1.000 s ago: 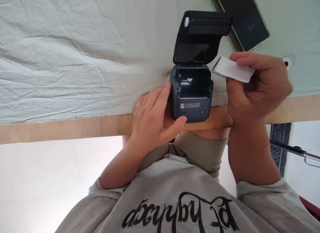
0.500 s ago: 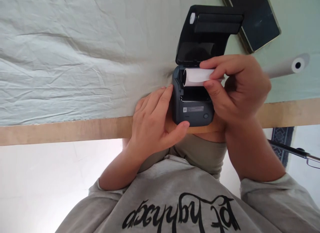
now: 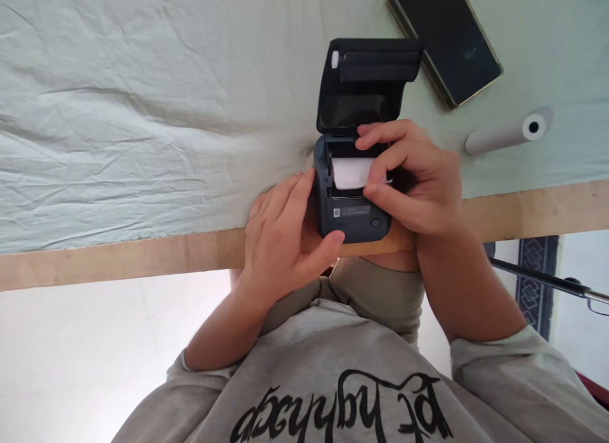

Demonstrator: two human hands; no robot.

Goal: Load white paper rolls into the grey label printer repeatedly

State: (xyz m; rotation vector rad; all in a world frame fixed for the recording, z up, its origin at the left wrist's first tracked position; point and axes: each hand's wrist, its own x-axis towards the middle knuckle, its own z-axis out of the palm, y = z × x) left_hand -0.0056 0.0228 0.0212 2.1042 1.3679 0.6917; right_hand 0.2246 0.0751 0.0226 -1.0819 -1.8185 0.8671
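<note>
I note a compact printer (image 3: 353, 228), lid (image 3: 366, 91) raised toward 12 o'clock. Paper roll (image 3: 351, 172): inside the bay (image 3: 343, 150), in my judgement nearly seated; right hand (image 3: 419, 176) pinches its 3-o'clock end. Left hand (image 3: 280, 230), uncurled, rests against the printer at 8 o'clock. Roll unreleased; lid not yet down.

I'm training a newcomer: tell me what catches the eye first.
First, the dark machine at the wooden edge, lid raised, the right hand gripping a white roll inside. The left hand is at the machine's left side. Another white roll lies to the right, a black-screened device farther back.
</note>
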